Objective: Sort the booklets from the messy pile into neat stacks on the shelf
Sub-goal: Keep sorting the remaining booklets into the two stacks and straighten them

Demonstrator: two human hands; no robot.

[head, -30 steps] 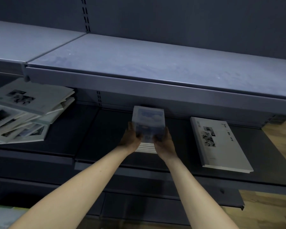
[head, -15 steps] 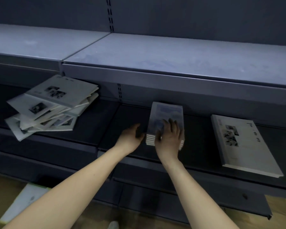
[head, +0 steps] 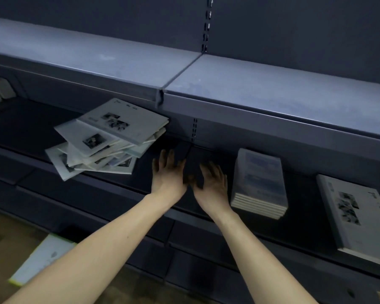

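Reaching over the dark lower shelf (head: 123,183), both palms down, side by side and almost touching at the thumbs. Left hand (head: 168,172) spread, fingers straight and pointing toward the back of the shelf, holding nothing. Right hand (head: 213,183) likewise flat, fingers loosely extended, holding nothing; whether either palm actually rests on the shelf surface or hangs just above it cannot be told. Just beside the right hand, on its outer side: neat stack of small booklets (head: 260,183), edges squared, lying flat, apart from the fingers. Farther out past that stack: larger white booklet (head: 351,213) lying flat near the shelf's front edge, a dark photo printed on its cover. Off to the outer side of the left hand, well apart from it: messy pile of booklets (head: 105,139), fanned and tilted, the topmost one propped up at an angle. Above both hands: grey upper shelf (head: 272,84). Below the left forearm, on the floor: white sheet (head: 42,260).
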